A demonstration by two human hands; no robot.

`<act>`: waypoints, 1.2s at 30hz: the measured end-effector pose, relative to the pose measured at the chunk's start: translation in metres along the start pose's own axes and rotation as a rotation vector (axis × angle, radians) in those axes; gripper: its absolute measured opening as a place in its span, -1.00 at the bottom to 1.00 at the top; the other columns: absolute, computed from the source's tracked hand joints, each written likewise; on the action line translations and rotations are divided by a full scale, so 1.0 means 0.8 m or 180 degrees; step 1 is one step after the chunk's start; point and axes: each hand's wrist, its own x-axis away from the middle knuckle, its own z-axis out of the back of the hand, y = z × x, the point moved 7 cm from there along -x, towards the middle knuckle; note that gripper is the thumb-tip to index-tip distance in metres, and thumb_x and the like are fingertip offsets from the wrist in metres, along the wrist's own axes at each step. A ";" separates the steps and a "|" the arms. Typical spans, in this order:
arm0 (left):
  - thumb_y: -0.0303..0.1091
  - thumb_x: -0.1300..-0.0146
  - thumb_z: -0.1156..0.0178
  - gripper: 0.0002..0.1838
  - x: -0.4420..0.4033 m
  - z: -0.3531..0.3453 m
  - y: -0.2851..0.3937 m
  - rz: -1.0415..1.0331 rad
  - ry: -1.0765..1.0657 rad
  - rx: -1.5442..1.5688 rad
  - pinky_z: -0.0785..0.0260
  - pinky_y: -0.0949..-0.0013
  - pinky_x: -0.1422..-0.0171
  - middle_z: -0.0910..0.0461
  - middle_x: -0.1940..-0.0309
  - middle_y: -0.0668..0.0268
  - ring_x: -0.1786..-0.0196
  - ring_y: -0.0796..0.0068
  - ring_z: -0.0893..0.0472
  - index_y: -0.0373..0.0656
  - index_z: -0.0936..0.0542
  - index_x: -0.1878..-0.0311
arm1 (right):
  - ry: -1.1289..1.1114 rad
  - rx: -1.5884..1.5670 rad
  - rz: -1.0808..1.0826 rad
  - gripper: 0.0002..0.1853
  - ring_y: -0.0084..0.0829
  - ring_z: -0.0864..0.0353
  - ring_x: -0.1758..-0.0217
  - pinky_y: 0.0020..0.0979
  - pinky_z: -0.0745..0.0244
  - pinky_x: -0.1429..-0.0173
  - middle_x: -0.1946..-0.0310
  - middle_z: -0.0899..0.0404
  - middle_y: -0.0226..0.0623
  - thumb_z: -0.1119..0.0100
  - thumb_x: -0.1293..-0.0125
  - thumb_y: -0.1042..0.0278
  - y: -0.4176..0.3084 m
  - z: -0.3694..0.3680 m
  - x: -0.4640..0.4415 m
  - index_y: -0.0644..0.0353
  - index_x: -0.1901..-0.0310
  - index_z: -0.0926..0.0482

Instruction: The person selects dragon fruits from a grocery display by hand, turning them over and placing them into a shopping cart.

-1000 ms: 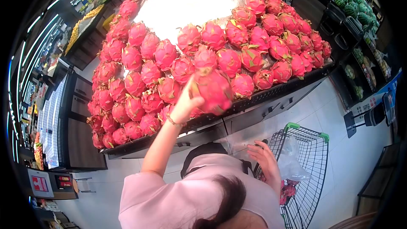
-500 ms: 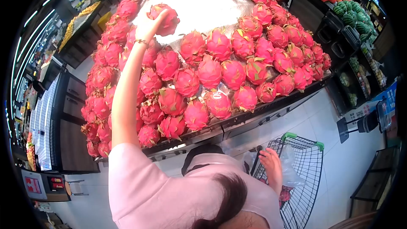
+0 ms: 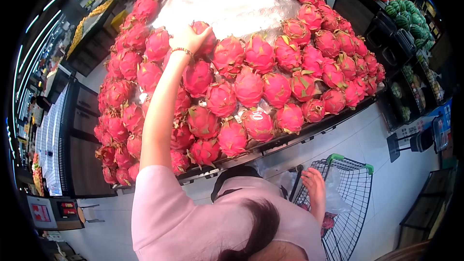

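Note:
My left hand (image 3: 188,41), with a beaded bracelet at its wrist, reaches over the fruit display and is closed round a dragon fruit (image 3: 207,36). That fruit sits at the upper edge of the heap, beside another pink-red dragon fruit (image 3: 228,57) with green-tipped scales. Behind it lies a bare, shiny plastic-covered surface (image 3: 232,5). Down at the right, my right hand (image 3: 315,183) is held above the near side of a shopping cart (image 3: 355,203), its fingers loosely spread and holding nothing. A clear plastic bag (image 3: 337,198) is in the cart.
The display's dark edge (image 3: 285,140) runs in front of my body. One fruit bears a white printed label (image 3: 258,116). Watermelons (image 3: 411,19) and black stands (image 3: 394,48) are at the right. A dark cabinet (image 3: 87,154) stands at the left.
My left hand has moved right and down with the dragon fruit, bringing it to the heap's upper edge. The view has shifted slightly. My right hand stays by the cart.

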 end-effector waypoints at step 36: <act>-0.66 -0.15 -0.03 -0.83 0.395 -0.087 0.336 -0.2437 -0.0447 0.2616 -0.31 0.45 0.09 -0.52 0.36 0.27 0.29 0.46 -0.48 -0.27 -0.50 0.20 | 0.2764 0.0978 -0.0455 -0.75 -0.55 -0.52 0.38 -0.56 -0.37 0.43 0.30 -0.58 -0.33 -0.02 -0.28 0.25 0.274 0.481 0.178 0.17 0.10 -0.51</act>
